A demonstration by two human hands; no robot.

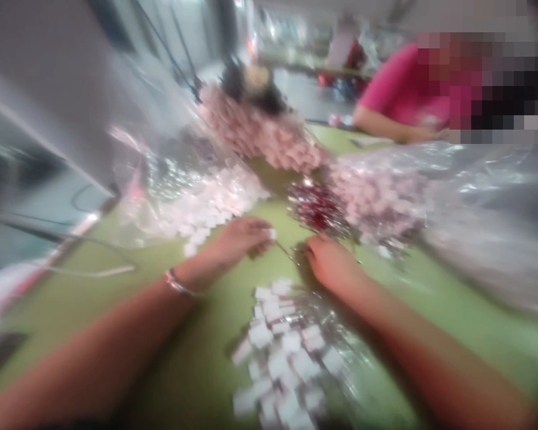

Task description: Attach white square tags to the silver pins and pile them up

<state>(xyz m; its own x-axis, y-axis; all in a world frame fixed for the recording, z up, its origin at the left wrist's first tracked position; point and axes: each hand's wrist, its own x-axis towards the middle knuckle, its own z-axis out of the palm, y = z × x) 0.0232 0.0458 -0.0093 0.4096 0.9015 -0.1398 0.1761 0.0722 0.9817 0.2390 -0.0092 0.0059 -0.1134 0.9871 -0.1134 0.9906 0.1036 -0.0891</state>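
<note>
My left hand [248, 236] is closed, its fingertips pinching a small white piece [272, 234]. From that piece a thin dark stick [287, 254] runs toward my right hand [329, 260], which is also closed, with its fingertips at the stick's other end. Blur hides the exact grip. Nearer to me lies a pile of small white blocks [291, 343], with shiny thin parts sticking out on its right. Just beyond my right hand is a heap of dark red and silver shiny sticks [318, 206].
Pale pink pieces [219, 200] spill from a clear plastic bag [161, 161] at left. Pink bundles [269, 134] lie at the back, more pink pieces [372, 197] under plastic sheeting [488, 239] at right. A person in a pink top [390, 77] sits across the green table [197, 358].
</note>
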